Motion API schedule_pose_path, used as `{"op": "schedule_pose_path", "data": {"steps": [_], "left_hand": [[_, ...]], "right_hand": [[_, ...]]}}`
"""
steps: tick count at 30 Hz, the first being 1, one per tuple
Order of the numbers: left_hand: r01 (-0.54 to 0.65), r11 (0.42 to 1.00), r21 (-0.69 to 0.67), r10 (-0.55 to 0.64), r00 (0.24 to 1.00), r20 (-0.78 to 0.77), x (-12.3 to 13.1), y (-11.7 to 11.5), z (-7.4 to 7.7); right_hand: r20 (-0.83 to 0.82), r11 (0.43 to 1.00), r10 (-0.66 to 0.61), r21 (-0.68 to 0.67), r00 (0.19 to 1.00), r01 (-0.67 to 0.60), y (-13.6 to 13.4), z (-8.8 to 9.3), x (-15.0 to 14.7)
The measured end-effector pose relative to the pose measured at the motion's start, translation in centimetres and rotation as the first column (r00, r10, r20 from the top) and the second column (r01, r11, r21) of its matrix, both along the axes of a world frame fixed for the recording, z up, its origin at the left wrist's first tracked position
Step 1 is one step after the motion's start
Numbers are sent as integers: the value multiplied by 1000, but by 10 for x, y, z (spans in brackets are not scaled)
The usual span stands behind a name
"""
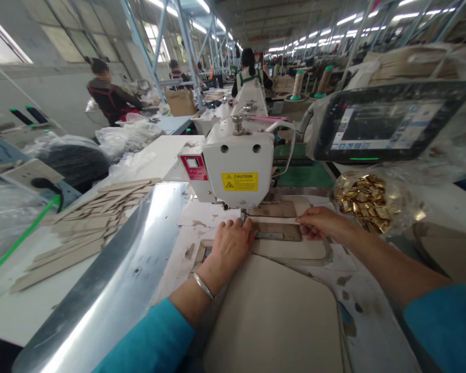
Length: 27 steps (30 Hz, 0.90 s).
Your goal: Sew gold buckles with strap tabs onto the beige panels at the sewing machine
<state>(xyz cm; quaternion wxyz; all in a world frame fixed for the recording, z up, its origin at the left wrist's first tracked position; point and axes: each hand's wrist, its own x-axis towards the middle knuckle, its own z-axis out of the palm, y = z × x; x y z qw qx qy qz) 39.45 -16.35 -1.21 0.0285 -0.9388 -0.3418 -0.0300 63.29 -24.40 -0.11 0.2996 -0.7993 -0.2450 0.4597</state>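
My left hand (233,242), with a bangle at the wrist, is under the head of a white sewing machine (238,155). Its fingers are bent and close together at the left end of a pale beige strip (275,220); the fingertips are partly hidden. At the strip's right end, my right hand (322,224) has thumb and forefinger pinched together. The strip runs between two brown slots of a beige template plate (295,251). A metal bar (270,235) lies in the nearer slot. Close to me rests a large beige panel (277,316), its corners rounded.
Loose beige straps (97,223) are piled at left, beyond a shiny metal plate (135,269). At right are a bag of gold-coloured metal fittings (367,202) and a control screen (392,124). Several people work farther back, one person (111,93) at left.
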Motion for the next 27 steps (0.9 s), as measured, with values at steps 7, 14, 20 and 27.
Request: {"op": "schedule_pose_path", "data": {"steps": [7, 14, 20, 27], "left_hand": [[10, 999, -36, -11, 1000, -11, -1, -1, -2], [16, 999, -43, -17, 1000, -5, -9, 6, -3], [-17, 999, -30, 15, 999, -51, -28, 19, 1], [-19, 1000, -15, 18, 997, -70, -53, 36, 2]], "right_hand": [[-14, 999, -31, -10, 999, 30, 0, 0, 3], [-33, 1000, -18, -18, 999, 17, 9, -5, 1], [-40, 1000, 10, -24, 999, -11, 25, -8, -17], [-34, 999, 33, -36, 999, -34, 43, 2, -48]]}}
